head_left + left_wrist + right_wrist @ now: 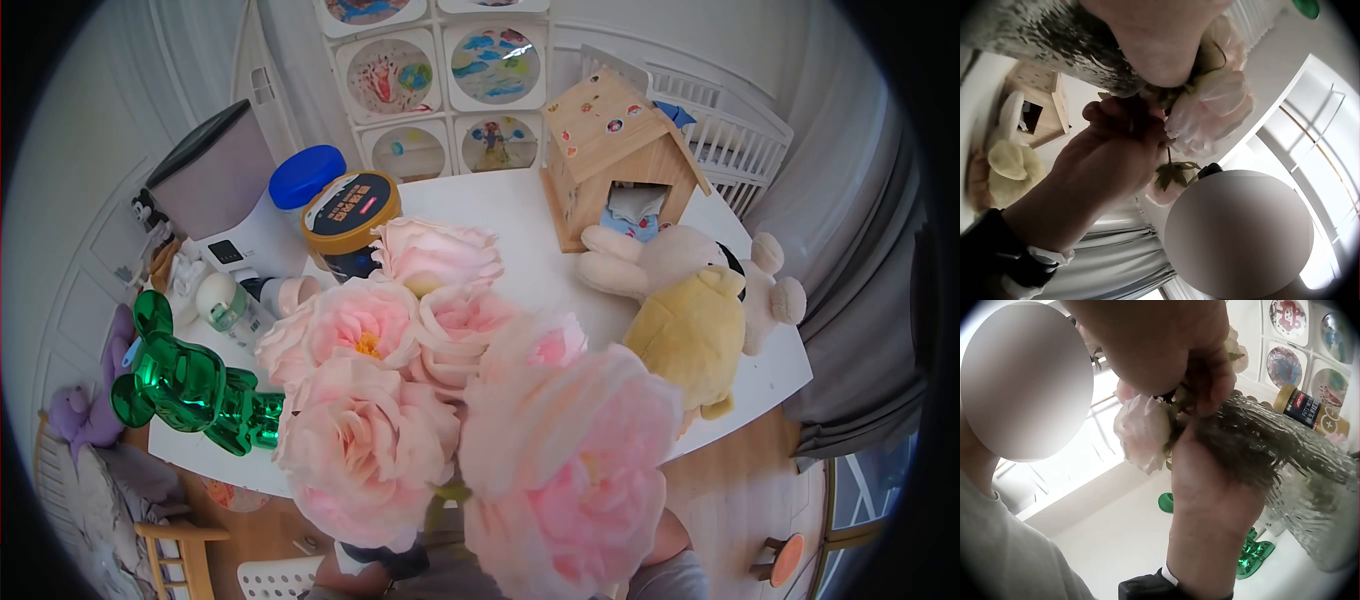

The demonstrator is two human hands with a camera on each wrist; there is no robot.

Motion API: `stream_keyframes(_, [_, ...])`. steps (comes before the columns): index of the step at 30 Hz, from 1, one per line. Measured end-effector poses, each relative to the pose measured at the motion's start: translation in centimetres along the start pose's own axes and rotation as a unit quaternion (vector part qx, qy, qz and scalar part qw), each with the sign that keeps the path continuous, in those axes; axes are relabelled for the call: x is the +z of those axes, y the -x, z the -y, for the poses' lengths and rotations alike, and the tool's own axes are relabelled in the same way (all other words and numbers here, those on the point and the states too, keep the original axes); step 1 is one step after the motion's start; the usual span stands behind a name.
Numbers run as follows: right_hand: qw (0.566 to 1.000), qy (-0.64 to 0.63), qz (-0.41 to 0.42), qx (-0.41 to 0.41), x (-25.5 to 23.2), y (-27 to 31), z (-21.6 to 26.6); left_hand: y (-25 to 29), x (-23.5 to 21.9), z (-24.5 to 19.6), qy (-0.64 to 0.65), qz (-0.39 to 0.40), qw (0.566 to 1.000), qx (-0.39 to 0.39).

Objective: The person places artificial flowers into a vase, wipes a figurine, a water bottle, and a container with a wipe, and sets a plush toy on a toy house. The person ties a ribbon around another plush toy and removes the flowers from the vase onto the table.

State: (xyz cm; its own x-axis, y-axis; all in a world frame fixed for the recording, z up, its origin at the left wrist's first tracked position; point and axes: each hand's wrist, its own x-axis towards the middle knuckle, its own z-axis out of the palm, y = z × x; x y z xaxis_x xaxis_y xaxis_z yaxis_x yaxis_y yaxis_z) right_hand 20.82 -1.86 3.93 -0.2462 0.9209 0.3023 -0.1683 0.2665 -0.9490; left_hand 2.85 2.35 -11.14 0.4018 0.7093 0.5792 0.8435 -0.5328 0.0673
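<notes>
Big pale-pink roses [370, 440] fill the middle of the head view and hide both hands and the vase. My left hand [1210, 487], with a dark band at its wrist, grips the textured glass vase [1310, 481] near its mouth in the right wrist view. The vase lies tilted there, and dark stems show through its glass. At the mouth, the curled fingers of my right hand [1107, 162] pinch rose stems in the left wrist view. A rose [1169, 181] with green sepals sits just beyond those fingers. The rose blooms [1141, 431] stick out past the vase mouth.
On the white table [490, 195] stand a wooden house [610, 150], plush toys [690, 320], a shiny green bear figure [200, 385], a gold-lidded tub [350, 215], a blue-lidded jar [305, 175], a bottle [230, 305] and a grey-and-white appliance [220, 170].
</notes>
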Motion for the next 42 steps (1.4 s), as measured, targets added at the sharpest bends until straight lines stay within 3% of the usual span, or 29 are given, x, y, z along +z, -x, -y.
stream_keyframes(35, [0.987, 0.145, -0.066, -0.032, 0.8, 0.4, 2.3, -0.2, 0.3, 0.3, 0.098, 0.005, 0.995, -0.033])
stream_keyframes(39, [0.996, 0.088, -0.034, -0.003, 0.3, 1.4, 0.3, -0.7, 0.2, 0.5, 0.106, 0.000, 0.994, -0.033])
stream_keyframes(41, [0.938, 0.322, -0.041, -0.121, 0.1, 2.5, -0.8, -0.8, 0.3, 0.5, 0.112, -0.001, 0.993, -0.035])
stream_keyframes(42, [0.938, 0.322, -0.041, -0.120, -0.3, 2.8, -0.5, -0.7, 0.3, 0.5, 0.115, 0.000, 0.993, -0.037])
